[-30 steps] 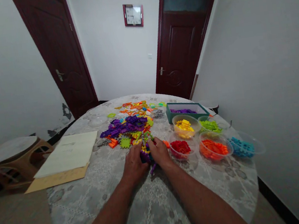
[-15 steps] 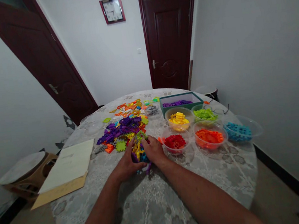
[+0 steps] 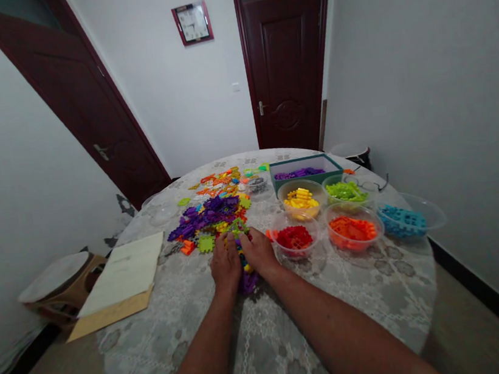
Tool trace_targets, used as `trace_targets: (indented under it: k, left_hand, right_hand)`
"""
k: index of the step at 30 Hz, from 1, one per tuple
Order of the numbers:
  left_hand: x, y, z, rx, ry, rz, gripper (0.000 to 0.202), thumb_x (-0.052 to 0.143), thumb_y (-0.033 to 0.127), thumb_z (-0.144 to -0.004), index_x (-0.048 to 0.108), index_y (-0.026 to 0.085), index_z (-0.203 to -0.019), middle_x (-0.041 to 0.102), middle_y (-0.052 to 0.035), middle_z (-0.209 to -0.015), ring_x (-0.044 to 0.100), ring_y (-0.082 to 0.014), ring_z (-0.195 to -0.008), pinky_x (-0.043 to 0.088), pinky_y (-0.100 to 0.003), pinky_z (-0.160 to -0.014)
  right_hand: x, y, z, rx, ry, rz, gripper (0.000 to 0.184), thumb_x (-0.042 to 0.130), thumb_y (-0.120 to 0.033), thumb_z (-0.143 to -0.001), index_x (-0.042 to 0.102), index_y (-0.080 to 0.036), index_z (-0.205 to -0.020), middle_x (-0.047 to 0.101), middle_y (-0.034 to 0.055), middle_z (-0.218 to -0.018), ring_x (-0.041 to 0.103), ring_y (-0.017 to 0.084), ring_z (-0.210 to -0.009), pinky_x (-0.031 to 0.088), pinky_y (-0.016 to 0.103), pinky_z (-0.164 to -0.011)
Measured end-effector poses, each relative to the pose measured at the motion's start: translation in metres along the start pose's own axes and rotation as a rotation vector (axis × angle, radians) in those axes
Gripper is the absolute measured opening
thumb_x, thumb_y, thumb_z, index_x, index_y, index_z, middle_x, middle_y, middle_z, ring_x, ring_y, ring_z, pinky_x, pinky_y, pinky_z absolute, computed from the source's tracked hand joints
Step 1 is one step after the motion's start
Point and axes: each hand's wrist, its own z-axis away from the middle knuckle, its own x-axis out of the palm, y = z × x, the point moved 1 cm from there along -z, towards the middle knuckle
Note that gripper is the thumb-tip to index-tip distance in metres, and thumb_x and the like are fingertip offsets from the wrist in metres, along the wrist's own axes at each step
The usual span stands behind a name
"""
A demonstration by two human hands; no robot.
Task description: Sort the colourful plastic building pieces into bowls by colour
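Note:
My left hand [image 3: 225, 267] and my right hand [image 3: 258, 252] rest side by side on the round table [image 3: 374, 293], fingers curled around a small cluster of joined plastic pieces [image 3: 245, 276] in purple, yellow and green. Just beyond my fingertips lies a spread pile of loose pieces [image 3: 211, 213], mostly purple, with orange, green and yellow ones mixed in. A clear bowl of red pieces [image 3: 293, 238] stands right beside my right hand.
Clear bowls hold yellow pieces [image 3: 301, 198], green pieces [image 3: 346, 191], orange pieces [image 3: 352, 228] and blue pieces [image 3: 402, 221]. A teal box [image 3: 304, 167] holds purple ones. Paper sheets [image 3: 120, 271] lie at the table's left edge. A wooden stool [image 3: 55, 283] stands left.
My head turned, shifting the view. My left hand has come in closer to my right over the cluster of pieces, which stays on the table between them.

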Motion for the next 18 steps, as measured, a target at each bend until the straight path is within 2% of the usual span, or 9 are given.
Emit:
trace_targets:
  k: [3, 6, 9, 15, 18]
  left_hand:
    - [0.002, 0.008, -0.006, -0.094, 0.011, 0.031, 0.039, 0.041, 0.052, -0.105, 0.062, 0.025, -0.123, 0.071, -0.0134, -0.128, 0.065, -0.0302, -0.126, 0.047, -0.048, -0.109]
    - [0.002, 0.01, -0.008, -0.101, 0.016, 0.122, 0.042, 0.05, 0.057, -0.101, 0.061, 0.024, -0.125, 0.071, -0.0138, -0.127, 0.065, -0.0319, -0.124, 0.046, -0.047, -0.109]
    - [0.0, 0.009, -0.008, -0.089, 0.049, 0.269, 0.043, 0.057, 0.056, -0.098, 0.061, 0.025, -0.127, 0.069, -0.0138, -0.132, 0.064, -0.0328, -0.125, 0.043, -0.047, -0.112]
    - [-0.006, 0.007, -0.015, -0.081, 0.055, 0.526, 0.042, 0.064, 0.054, -0.096, 0.063, 0.024, -0.125, 0.067, -0.0122, -0.135, 0.061, -0.0305, -0.129, 0.04, -0.043, -0.116]
    - [-0.009, 0.004, -0.018, -0.107, 0.033, 0.573, 0.048, 0.072, 0.055, -0.091, 0.064, 0.022, -0.125, 0.068, -0.013, -0.13, 0.063, -0.0313, -0.124, 0.042, -0.044, -0.114]
  right_hand:
    - [0.001, -0.003, 0.003, 0.001, 0.017, -0.013, 0.025, 0.051, -0.033, -0.101, 0.072, -0.021, -0.096, 0.075, 0.0055, -0.093, 0.066, 0.021, -0.085, 0.047, 0.028, -0.076]
    - [0.003, -0.007, 0.006, -0.01, 0.027, -0.023, 0.025, 0.05, -0.032, -0.102, 0.073, -0.023, -0.1, 0.076, 0.0047, -0.098, 0.067, 0.02, -0.088, 0.049, 0.027, -0.078]
    - [0.005, -0.011, 0.01, -0.044, 0.046, -0.057, 0.026, 0.049, -0.031, -0.102, 0.074, -0.024, -0.102, 0.077, 0.0045, -0.101, 0.067, 0.02, -0.092, 0.051, 0.028, -0.083]
    - [0.007, -0.018, 0.012, -0.18, 0.062, -0.095, 0.03, 0.045, -0.035, -0.106, 0.072, -0.022, -0.101, 0.074, 0.0067, -0.102, 0.067, 0.022, -0.098, 0.051, 0.031, -0.091]
    - [0.007, -0.021, 0.011, -0.287, 0.031, -0.037, 0.028, 0.045, -0.029, -0.104, 0.071, -0.022, -0.098, 0.072, 0.0071, -0.102, 0.065, 0.023, -0.1, 0.05, 0.033, -0.094]
